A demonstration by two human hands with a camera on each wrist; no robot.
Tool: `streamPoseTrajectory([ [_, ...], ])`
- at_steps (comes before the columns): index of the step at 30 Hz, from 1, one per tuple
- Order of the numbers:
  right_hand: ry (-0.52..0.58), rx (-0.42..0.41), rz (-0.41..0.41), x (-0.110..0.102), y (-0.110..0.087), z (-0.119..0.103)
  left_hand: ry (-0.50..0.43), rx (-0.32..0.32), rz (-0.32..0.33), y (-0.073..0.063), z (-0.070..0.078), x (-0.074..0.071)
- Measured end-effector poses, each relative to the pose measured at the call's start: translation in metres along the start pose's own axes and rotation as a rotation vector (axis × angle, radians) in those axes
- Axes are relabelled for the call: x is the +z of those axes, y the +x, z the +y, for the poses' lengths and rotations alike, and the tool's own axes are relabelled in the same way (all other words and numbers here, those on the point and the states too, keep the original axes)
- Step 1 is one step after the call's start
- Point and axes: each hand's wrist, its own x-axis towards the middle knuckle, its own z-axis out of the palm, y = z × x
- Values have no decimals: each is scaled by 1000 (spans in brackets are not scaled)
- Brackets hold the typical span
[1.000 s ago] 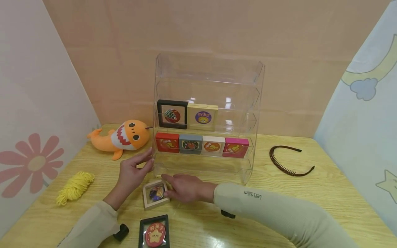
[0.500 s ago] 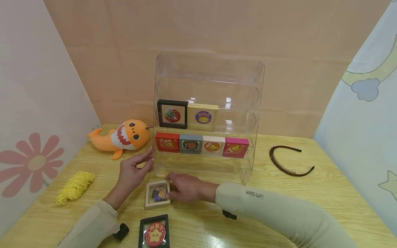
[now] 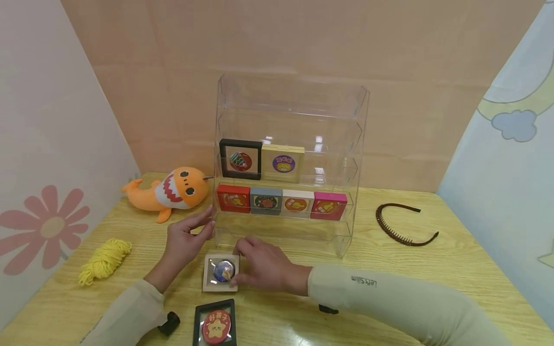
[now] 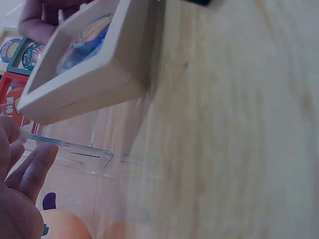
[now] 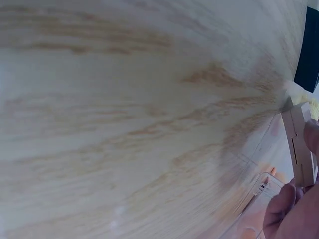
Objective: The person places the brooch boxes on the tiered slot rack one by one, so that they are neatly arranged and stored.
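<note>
With its thumb and fingers my left hand (image 3: 185, 242) pinches the left edge of a clear acrylic display rack (image 3: 294, 126). My right hand (image 3: 267, 265) holds the right side of a light wooden display frame (image 3: 206, 275), in front of the rack's lower left corner. Inside that frame is a round blue badge (image 3: 225, 271). The left wrist view shows the wooden frame (image 4: 94, 82) tilted, its near edge raised off the table. A thumb and fingers grip the frame (image 5: 297, 144) in the right wrist view.
Small framed badges fill parts of two rack tiers, including a black frame (image 3: 240, 142) and a pink one (image 3: 331, 198). Another black frame (image 3: 197, 324) lies near the front. An orange plush shark (image 3: 190, 187), yellow yarn (image 3: 106, 259) and brown headband (image 3: 391, 230) lie around.
My right hand has turned the wooden frame square to the rack and shifted it slightly right. The badge inside appears moved or at a different angle. My left hand stays on the rack edge.
</note>
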Motion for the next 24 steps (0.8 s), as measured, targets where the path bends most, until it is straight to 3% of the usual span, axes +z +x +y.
streamPoseTrajectory([
  [5, -14, -43, 36, -2, -2, -1, -23, 2, 7, 0, -1, 0],
  [11, 67, -96, 39, -5, -4, 0, -32, 14, 17, -1, -1, 1],
  [24, 205, -250, 160, -10, -9, 3, -6, 72, 28, -1, -2, 1],
])
